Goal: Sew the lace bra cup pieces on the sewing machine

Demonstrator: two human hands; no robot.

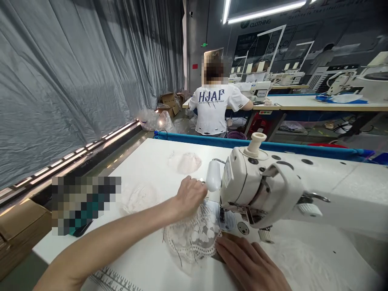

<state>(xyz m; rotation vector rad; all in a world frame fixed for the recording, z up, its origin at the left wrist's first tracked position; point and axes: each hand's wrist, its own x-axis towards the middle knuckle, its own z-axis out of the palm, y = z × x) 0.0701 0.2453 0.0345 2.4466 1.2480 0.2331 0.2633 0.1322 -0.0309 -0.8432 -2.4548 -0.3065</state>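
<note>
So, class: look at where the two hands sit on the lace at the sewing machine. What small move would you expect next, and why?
Probably easing the lace piece a little further under the sewing machine head. The left hand rests on the lace's far edge beside the needle area, while the right hand lies flat on its near edge, so both seem placed to guide it. The needle itself is hidden.

— Where can a hand be passed?
— Over the bare white worktop left of the pale lace pieces.
— What is blocked?
— The right side, by the white sewing machine.
</note>
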